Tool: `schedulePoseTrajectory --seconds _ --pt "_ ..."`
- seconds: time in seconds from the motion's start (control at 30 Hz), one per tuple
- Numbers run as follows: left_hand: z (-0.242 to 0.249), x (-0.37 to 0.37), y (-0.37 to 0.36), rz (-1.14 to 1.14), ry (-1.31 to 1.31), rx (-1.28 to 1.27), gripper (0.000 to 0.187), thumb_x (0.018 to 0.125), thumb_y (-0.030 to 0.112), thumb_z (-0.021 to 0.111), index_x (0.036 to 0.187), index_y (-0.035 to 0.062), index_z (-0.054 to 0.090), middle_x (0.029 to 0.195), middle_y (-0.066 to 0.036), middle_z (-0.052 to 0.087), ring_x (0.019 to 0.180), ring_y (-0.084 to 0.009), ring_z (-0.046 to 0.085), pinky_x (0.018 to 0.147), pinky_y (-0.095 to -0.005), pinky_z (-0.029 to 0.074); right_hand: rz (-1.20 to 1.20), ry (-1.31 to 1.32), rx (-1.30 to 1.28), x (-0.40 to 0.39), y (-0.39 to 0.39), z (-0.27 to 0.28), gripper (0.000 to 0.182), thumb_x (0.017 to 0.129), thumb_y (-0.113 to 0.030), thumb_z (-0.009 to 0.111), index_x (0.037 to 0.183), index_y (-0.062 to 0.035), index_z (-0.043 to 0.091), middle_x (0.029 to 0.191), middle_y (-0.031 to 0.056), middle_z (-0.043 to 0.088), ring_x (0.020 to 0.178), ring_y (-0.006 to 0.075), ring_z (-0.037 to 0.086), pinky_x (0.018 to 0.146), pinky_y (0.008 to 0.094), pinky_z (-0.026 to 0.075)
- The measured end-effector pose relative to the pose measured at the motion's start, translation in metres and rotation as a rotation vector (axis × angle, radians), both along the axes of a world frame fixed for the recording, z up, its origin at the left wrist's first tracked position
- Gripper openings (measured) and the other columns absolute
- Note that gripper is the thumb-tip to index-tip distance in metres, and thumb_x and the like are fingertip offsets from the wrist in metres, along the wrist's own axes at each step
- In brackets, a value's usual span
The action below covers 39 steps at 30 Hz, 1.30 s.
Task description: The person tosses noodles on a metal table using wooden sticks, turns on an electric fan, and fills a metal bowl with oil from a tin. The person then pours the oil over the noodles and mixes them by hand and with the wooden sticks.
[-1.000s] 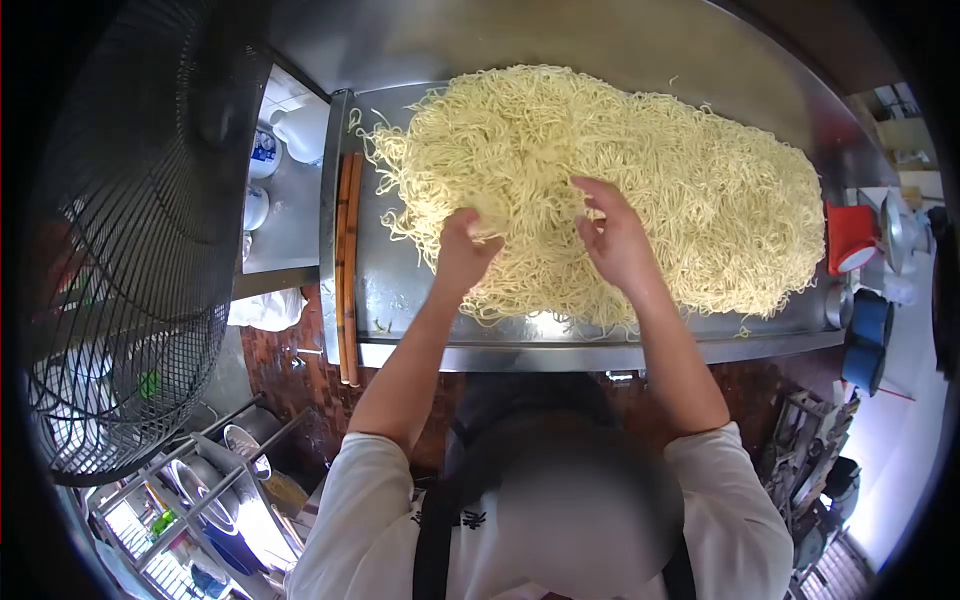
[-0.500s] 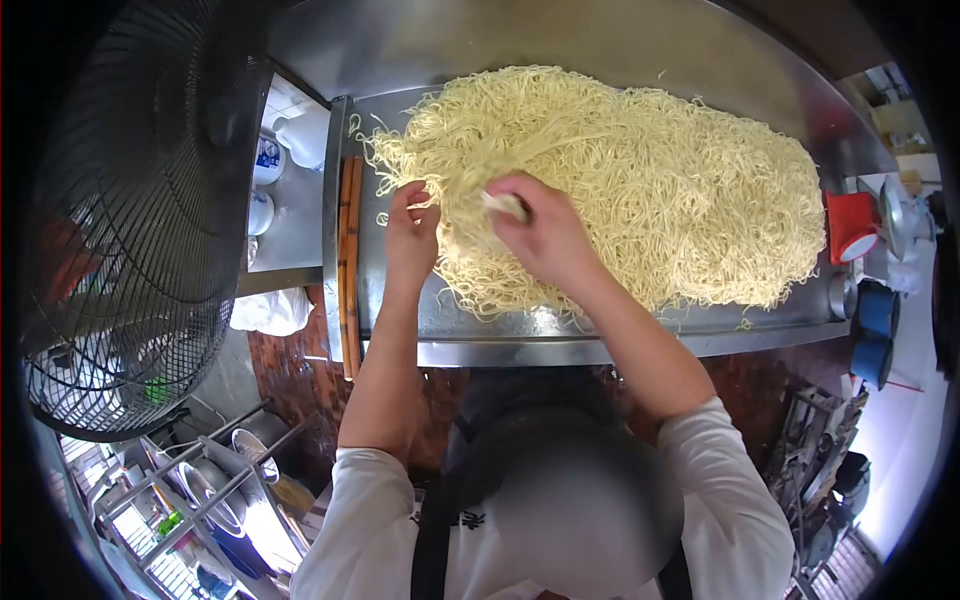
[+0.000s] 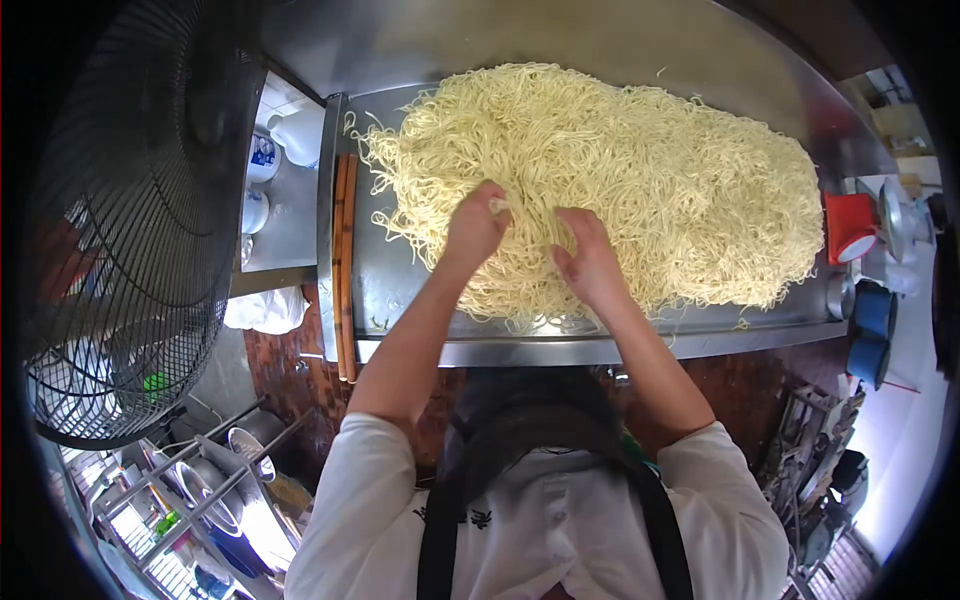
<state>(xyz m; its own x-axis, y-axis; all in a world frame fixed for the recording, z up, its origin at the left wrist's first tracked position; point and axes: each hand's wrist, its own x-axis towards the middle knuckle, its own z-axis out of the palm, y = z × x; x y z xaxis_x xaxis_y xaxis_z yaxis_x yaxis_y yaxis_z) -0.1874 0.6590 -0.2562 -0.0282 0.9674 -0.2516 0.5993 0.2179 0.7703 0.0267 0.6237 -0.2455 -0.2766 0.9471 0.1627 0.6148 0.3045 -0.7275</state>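
A broad heap of pale yellow noodles (image 3: 680, 190) covers much of the steel worktop. On its left part, my left hand (image 3: 476, 225) is closed with its fingers curled around some noodles, a few pale strands showing at the fingertips. Just right of it, my right hand (image 3: 592, 258) rests at the noodles with thumb and fingers apart. Loose strands run between the two hands. The undersides of my fingers are partly hidden.
Two brown bamboo poles (image 3: 344, 265) lie along the worktop's left end. A large fan (image 3: 140, 230) stands at the left. Beyond the right end are a red scale (image 3: 850, 225) and blue containers (image 3: 873, 330). The worktop's steel front edge (image 3: 520, 352) runs nearest me.
My left hand has moved right, onto the noodles, and closed on some. My right hand has shifted right and down, its fingers now apart. My head has tipped out of the lower view.
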Motion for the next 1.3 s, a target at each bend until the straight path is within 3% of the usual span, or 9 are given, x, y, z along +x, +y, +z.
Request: schedulePoseTrajectory --seconds 0.2,0.27,0.47,0.63,0.73,0.8,1.03,1.13,1.3 --pt "0.148 -0.047 -0.014 0.113 -0.506 0.389 0.017 0.087 0.007 0.070 0.101 0.0054 0.060 0.079 0.001 0.055 0.072 -0.0089 0.048 0.065 -0.0253 0.043 -0.009 0.120 -0.177 -0.049 0.039 -0.039 0.036 0.087 -0.017 0.071 0.118 -0.0018 0.060 0.100 0.0180 0.064 0.092 0.0355 0.062 0.085 0.0421 0.051" --pt "0.153 -0.054 -0.012 0.166 -0.212 0.348 0.022 0.087 0.008 0.070 0.107 0.0039 0.060 0.085 -0.003 0.058 0.074 -0.0121 0.052 0.067 -0.0269 0.045 -0.012 0.243 -0.365 -0.068 0.060 -0.032 0.028 0.092 -0.020 0.067 0.113 -0.0020 0.062 0.083 0.0136 0.065 0.076 0.0308 0.065 0.076 0.0388 0.053" --pt "0.095 -0.089 -0.060 0.154 0.216 0.349 0.046 0.088 0.017 0.073 0.129 0.0030 0.056 0.109 -0.017 0.062 0.079 -0.0253 0.063 0.070 -0.0374 0.052 -0.066 0.664 0.001 -0.050 0.053 0.171 0.014 0.095 -0.011 0.062 0.106 -0.0018 0.065 0.078 0.0116 0.065 0.072 0.0263 0.066 0.072 0.0349 0.054" --pt "0.074 -0.074 -0.124 -0.003 0.087 -0.096 0.035 0.089 0.020 0.072 0.118 0.0019 0.062 0.086 -0.015 0.069 0.073 -0.0262 0.066 0.070 -0.0360 0.052 -0.047 -0.127 -0.179 -0.001 0.028 0.053 0.032 0.084 -0.012 0.070 0.114 -0.0022 0.065 0.108 0.0221 0.064 0.102 0.0357 0.062 0.090 0.0454 0.051" --pt "0.037 -0.070 -0.144 -0.044 0.049 -0.221 0.037 0.088 0.024 0.070 0.119 0.0048 0.063 0.092 -0.017 0.070 0.085 -0.0300 0.068 0.076 -0.0379 0.052 0.024 -0.229 -0.247 -0.033 -0.002 -0.089 0.054 0.088 -0.031 0.067 0.127 0.0047 0.057 0.122 0.0275 0.060 0.114 0.0427 0.057 0.099 0.0483 0.046" --pt "0.018 -0.069 -0.143 -0.034 0.046 -0.295 0.036 0.089 0.019 0.069 0.121 0.0047 0.062 0.092 -0.014 0.071 0.082 -0.0247 0.066 0.074 -0.0357 0.051 -0.086 -0.004 -0.194 -0.077 -0.005 -0.160 0.028 0.082 -0.020 0.064 0.100 0.0007 0.066 0.103 0.0243 0.065 0.101 0.0417 0.061 0.088 0.0497 0.049" --pt "0.034 -0.062 -0.111 0.059 -0.049 -0.177 0.046 0.091 0.017 0.069 0.131 0.0012 0.055 0.096 -0.009 0.067 0.073 -0.0167 0.060 0.065 -0.0309 0.050 0.102 0.415 0.087 -0.079 0.019 0.040 0.022 0.076 -0.007 0.070 0.096 -0.0021 0.063 0.086 0.0139 0.065 0.084 0.0328 0.065 0.076 0.0407 0.053" --pt "-0.008 -0.071 -0.096 0.110 0.042 -0.094 0.051 0.090 0.018 0.071 0.134 0.0015 0.053 0.105 -0.013 0.066 0.080 -0.0197 0.061 0.071 -0.0333 0.051 -0.168 -0.080 0.242 -0.063 0.009 -0.006 0.028 0.075 -0.007 0.069 0.101 -0.0014 0.062 0.089 0.0138 0.065 0.085 0.0349 0.064 0.077 0.0438 0.052" --pt "-0.051 -0.019 -0.075 -0.009 -0.001 0.000 0.051 0.088 0.019 0.071 0.132 0.0015 0.053 0.122 -0.020 0.063 0.103 -0.0340 0.066 0.088 -0.0383 0.052 0.060 -0.010 -0.110 -0.081 0.004 -0.073 0.028 0.077 -0.008 0.067 0.105 -0.0059 0.062 0.098 0.0146 0.062 0.091 0.0372 0.062 0.079 0.0470 0.050"
